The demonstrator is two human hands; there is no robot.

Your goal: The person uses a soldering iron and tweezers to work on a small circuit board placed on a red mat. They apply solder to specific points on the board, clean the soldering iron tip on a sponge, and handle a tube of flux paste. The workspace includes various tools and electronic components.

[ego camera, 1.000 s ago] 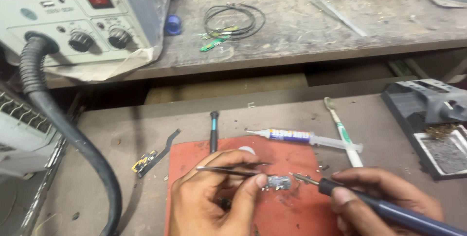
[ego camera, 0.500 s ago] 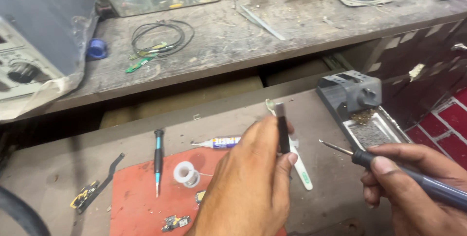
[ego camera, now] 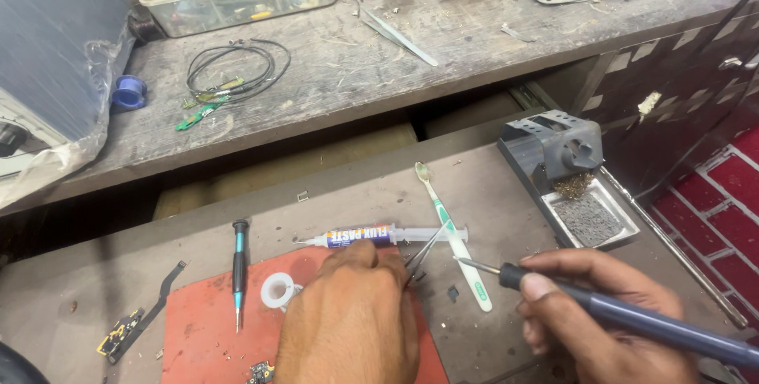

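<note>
At lower centre, the left hand (ego camera: 348, 321) is gripping tweezers (ego camera: 424, 248) beside the flux syringe (ego camera: 379, 235); at lower right, the right hand (ego camera: 601, 313) is holding a soldering iron (ego camera: 632, 322) above the tabletop (ego camera: 490, 186).

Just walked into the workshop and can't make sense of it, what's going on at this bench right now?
A person is working at a cluttered bench. The right hand grips a soldering iron, tip pointing left near a green toothbrush. The left hand holds tweezers by a flux syringe, over a red mat. A small screwdriver and a solder spool lie on the mat.
</note>
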